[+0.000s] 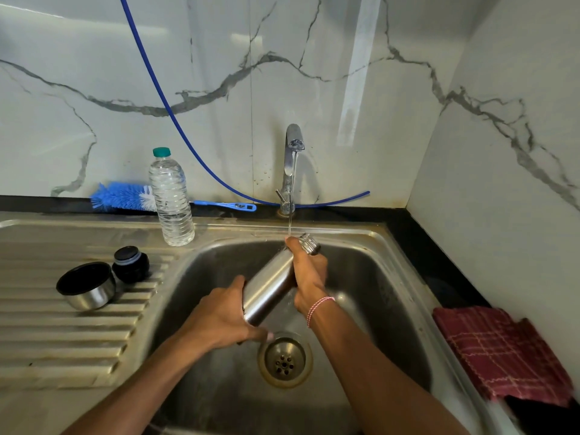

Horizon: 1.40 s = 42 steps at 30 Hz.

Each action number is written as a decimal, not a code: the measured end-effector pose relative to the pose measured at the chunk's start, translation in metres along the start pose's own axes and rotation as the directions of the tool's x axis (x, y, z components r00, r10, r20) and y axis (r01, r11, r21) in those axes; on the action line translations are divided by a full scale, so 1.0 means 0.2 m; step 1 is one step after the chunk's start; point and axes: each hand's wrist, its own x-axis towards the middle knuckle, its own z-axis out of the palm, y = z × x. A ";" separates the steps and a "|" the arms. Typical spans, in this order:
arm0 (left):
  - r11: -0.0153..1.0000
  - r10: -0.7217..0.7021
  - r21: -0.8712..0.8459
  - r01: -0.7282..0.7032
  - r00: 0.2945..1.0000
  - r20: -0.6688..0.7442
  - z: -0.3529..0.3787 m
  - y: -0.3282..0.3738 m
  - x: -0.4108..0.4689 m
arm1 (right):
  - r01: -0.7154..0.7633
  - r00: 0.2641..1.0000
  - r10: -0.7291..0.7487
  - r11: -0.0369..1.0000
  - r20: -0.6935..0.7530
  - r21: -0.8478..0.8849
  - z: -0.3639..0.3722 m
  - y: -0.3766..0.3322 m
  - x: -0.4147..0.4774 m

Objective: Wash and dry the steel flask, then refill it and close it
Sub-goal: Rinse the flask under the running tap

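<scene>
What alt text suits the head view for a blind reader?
A person holds a tilted steel flask under the running tap over the sink, left hand at its base, right hand near its open neck. Its cup and stopper sit on the drainboard.

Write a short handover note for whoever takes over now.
Hands: left hand grips the steel flask at its base, right hand near its neck. It is open, tilted over the sink under the running tap.
On the drainboard: steel cup and black stopper; water bottle, bottle brush behind them; red checked cloth right of the sink.
Done: opened, rinsing.
Left: finish washing, dry, refill, close.
</scene>
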 end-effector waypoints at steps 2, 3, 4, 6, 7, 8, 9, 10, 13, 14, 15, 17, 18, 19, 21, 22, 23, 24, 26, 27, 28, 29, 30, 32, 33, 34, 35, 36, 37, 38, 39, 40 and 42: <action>0.998 0.010 -0.061 -0.007 0.999 0.038 0.00 0.00 -0.01 | -0.026 0.999 0.027 1.000 0.037 -0.014 -0.02 -0.01 -0.01; 0.985 -0.017 -0.167 0.032 0.996 0.088 -0.02 0.00 -0.02 | -0.056 0.994 0.056 0.998 0.099 -0.002 -0.02 -0.02 -0.02; 0.937 -0.061 -0.330 0.117 0.983 0.175 -0.04 0.01 -0.04 | -0.095 0.981 0.088 0.995 0.174 0.028 -0.03 -0.03 -0.03; 0.680 -0.049 -0.666 0.308 0.924 0.378 -0.07 0.01 -0.08 | -0.191 0.941 0.148 0.975 0.306 0.116 -0.02 -0.05 -0.05; 0.549 -0.023 -0.753 0.364 0.907 0.421 -0.08 0.01 -0.08 | -0.218 0.925 0.159 0.966 0.345 0.139 -0.01 -0.05 -0.05; 0.502 -0.013 -0.780 0.373 0.905 0.424 -0.09 0.01 -0.08 | -0.216 0.925 0.150 0.964 0.349 0.157 0.00 -0.05 -0.04; 0.504 -0.023 -0.787 0.356 0.916 0.400 -0.08 0.02 -0.08 | -0.184 0.944 0.131 0.971 0.301 0.155 0.00 -0.04 -0.04; 0.601 -0.072 -0.736 0.310 0.939 0.337 -0.07 0.03 -0.07 | -0.144 0.969 0.113 0.981 0.218 0.133 0.00 -0.04 -0.03; 0.968 -0.069 -0.239 0.078 0.997 0.046 -0.02 0.04 -0.03 | -0.041 0.999 0.041 0.999 0.002 0.001 0.00 0.00 -0.01; 0.986 -0.036 -0.162 0.039 0.999 0.024 -0.01 0.04 -0.03 | -0.034 0.999 0.034 0.999 -0.011 -0.029 0.00 0.01 -0.01; 0.986 -0.017 -0.167 0.024 0.999 0.044 -0.01 0.02 -0.02 | -0.036 0.999 0.037 0.999 0.017 -0.037 0.00 0.01 -0.01; 0.882 -0.065 -0.449 0.146 0.979 0.192 -0.04 -0.02 -0.03 | -0.081 0.984 0.075 0.996 0.162 0.033 -0.02 -0.03 -0.03; 0.744 -0.056 -0.620 0.250 0.947 0.316 -0.07 -0.03 -0.05 | -0.122 0.965 0.098 0.989 0.244 0.085 -0.04 -0.04 -0.05; 0.602 -0.021 -0.725 0.334 0.915 0.404 -0.08 -0.05 -0.05 | -0.150 0.948 0.107 0.981 0.300 0.123 -0.04 -0.05 -0.05; 0.526 -0.010 -0.775 0.349 0.914 0.405 -0.08 -0.05 -0.06 | -0.116 0.959 0.075 0.984 0.274 0.136 -0.04 -0.05 -0.04; 0.625 -0.058 -0.725 0.288 0.944 0.325 -0.07 -0.03 -0.05 | -0.070 0.980 0.048 0.991 0.191 0.111 -0.02 -0.04 -0.04; 0.794 -0.085 -0.577 0.192 0.975 0.207 -0.05 -0.02 -0.03 | -0.025 0.995 0.019 0.998 0.097 0.061 -0.01 -0.04 -0.04; 0.931 -0.073 -0.350 0.104 0.992 0.101 -0.04 -0.01 -0.02 | 0.012 1.000 -0.012 1.000 0.015 0.002 -0.01 -0.03 -0.04; 0.999 -0.002 -0.044 0.002 1.000 0.005 -0.02 0.01 -0.01 | 0.048 0.997 -0.052 0.996 -0.053 -0.072 -0.01 -0.02 -0.04; 0.999 0.009 -0.050 -0.008 1.000 0.019 -0.02 0.00 -0.01 | 0.045 0.999 -0.046 0.997 -0.022 -0.062 -0.01 -0.02 -0.04; 0.988 -0.003 -0.153 0.012 0.998 0.061 -0.03 -0.01 -0.02 | 0.023 0.999 -0.022 1.000 0.046 -0.019 -0.02 -0.02 -0.04; 0.946 -0.023 -0.318 0.064 0.991 0.132 -0.04 -0.02 -0.04 | -0.017 0.990 0.010 0.999 0.140 0.048 -0.03 -0.03 -0.05; 0.857 -0.024 -0.495 0.142 0.971 0.237 -0.05 -0.02 -0.06 | -0.066 0.969 0.033 0.990 0.246 0.128 -0.04 -0.04 -0.07; 0.656 0.004 -0.700 0.280 0.927 0.375 -0.07 -0.05 -0.07 | -0.140 0.914 0.035 0.962 0.404 0.232 -0.05 -0.07 -0.08; 0.617 0.007 -0.732 0.288 0.928 0.371 -0.07 -0.05 -0.06 | -0.135 0.911 0.022 0.959 0.412 0.248 -0.05 -0.07 -0.08; 0.644 -0.015 -0.721 0.254 0.947 0.320 -0.05 -0.04 -0.05 | -0.108 0.929 0.010 0.964 0.371 0.245 -0.05 -0.07 -0.07; 0.752 -0.039 -0.636 0.175 0.974 0.222 -0.04 -0.02 -0.03 | -0.066 0.960 0.007 0.977 0.278 0.205 -0.05 -0.07 -0.08; 0.892 -0.036 -0.446 0.081 0.993 0.110 -0.03 -0.01 -0.02 | -0.026 0.986 0.000 0.988 0.165 0.152 -0.04 -0.06 -0.08; 0.976 0.004 -0.217 0.002 1.000 0.026 -0.02 -0.01 0.00 | 0.010 0.998 -0.017 0.994 0.068 0.110 -0.04 -0.05 -0.07; 0.998 0.046 -0.050 -0.048 0.999 -0.024 0.00 -0.01 0.01 | 0.030 0.999 -0.032 0.996 0.021 0.085 -0.03 -0.04 -0.06; 0.998 0.066 -0.012 -0.066 0.997 -0.035 0.00 0.00 0.01 | 0.027 0.999 -0.030 0.997 0.035 0.078 -0.04 -0.04 -0.05; 0.997 0.066 -0.032 -0.066 0.998 -0.016 -0.01 0.00 0.00 | 0.009 0.996 -0.016 0.996 0.087 0.084 -0.04 -0.04 -0.05; 0.945 0.019 -0.326 0.011 0.996 0.088 -0.02 -0.01 -0.02 | -0.082 0.961 0.031 0.981 0.273 0.176 -0.05 -0.07 -0.07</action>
